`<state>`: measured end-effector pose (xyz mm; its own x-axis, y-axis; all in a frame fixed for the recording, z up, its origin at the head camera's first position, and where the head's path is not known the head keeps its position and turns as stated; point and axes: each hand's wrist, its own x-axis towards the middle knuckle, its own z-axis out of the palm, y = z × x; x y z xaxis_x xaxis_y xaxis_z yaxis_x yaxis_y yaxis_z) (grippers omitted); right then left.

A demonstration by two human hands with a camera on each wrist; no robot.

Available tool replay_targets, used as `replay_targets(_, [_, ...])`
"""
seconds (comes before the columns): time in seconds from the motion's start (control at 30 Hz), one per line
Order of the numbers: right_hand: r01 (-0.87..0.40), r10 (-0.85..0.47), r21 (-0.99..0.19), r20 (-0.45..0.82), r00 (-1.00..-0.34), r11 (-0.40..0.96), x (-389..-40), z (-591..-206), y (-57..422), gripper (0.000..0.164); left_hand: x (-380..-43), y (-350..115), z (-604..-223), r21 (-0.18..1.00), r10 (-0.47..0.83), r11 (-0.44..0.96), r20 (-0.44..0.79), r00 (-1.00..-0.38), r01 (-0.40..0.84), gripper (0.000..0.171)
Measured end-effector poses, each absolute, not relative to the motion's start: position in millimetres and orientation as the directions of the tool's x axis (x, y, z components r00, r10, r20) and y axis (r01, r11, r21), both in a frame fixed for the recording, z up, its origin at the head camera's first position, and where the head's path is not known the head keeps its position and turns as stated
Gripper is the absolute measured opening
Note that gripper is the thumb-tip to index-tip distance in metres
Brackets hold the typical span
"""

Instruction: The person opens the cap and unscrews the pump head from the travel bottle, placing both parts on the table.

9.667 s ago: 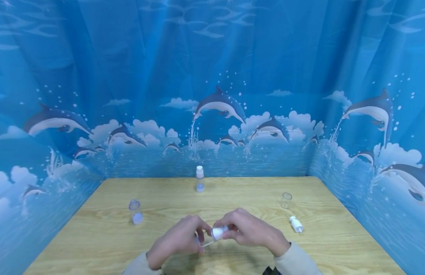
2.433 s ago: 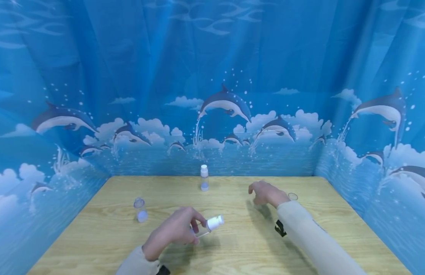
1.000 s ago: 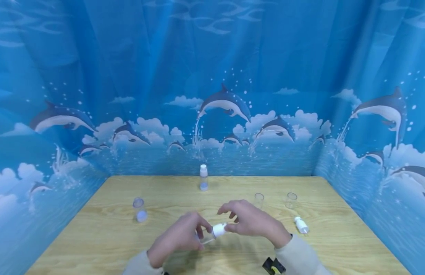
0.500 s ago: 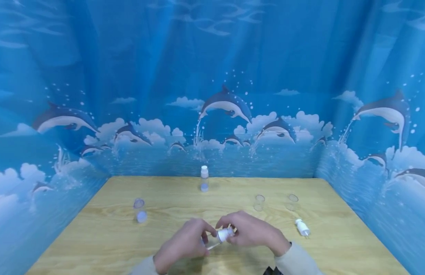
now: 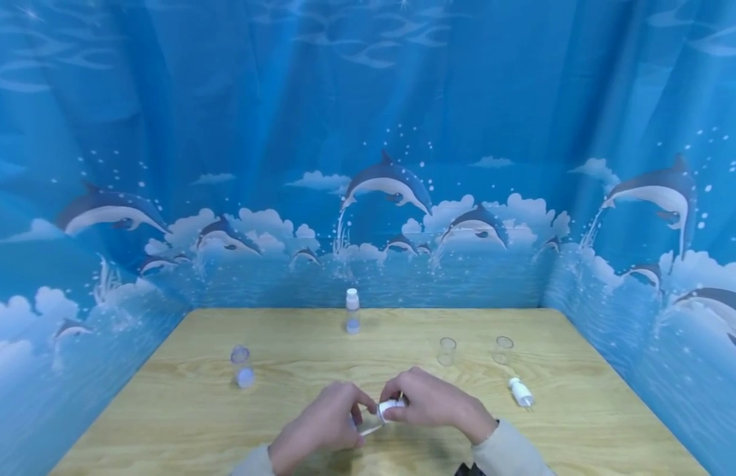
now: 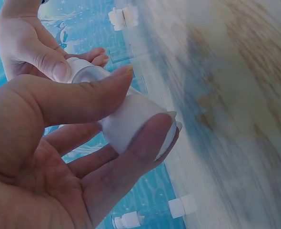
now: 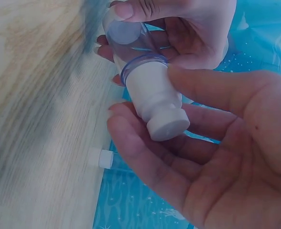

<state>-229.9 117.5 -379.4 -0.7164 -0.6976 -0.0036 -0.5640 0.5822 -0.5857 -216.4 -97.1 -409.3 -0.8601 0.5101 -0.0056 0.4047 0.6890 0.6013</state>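
Observation:
Just above the front middle of the table, my left hand holds a small pump bottle by its clear body. The bottle is tilted, its white pump top toward my right hand. My right thumb and fingers grip this pump top, seated at the bottle's purplish-looking rim. In the left wrist view, left thumb and fingers wrap round the pale lower end. The loose clear cap stands behind my right hand.
A second clear cap stands at right, behind a white pump top lying on its side. An open clear bottle body is at left. A capped pump bottle stands at the table's back edge, before the dolphin curtain.
My right hand set a clear cap down at back right, beside the first one, then returned to the bottle. It now grips the pump top; my left hand has kept holding the bottle.

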Motion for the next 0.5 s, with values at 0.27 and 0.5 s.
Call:
replay_targets(0.27, [-0.524,-0.685,-0.613,-0.038,-0.727,0.591,-231.0,-381.5,118.4,0.016,-216.2,-97.4,-408.5,0.588,0.514,0.693,0.005,-0.858,0.418,0.048])
replay_targets(0.5, [-0.522,-0.69,-0.625,-0.036,-0.723,0.58,-230.6,-382.4,118.0,0.017,-215.5,-98.6,-407.0,0.592,0.51,0.695,-0.007,-0.86,0.407,0.049])
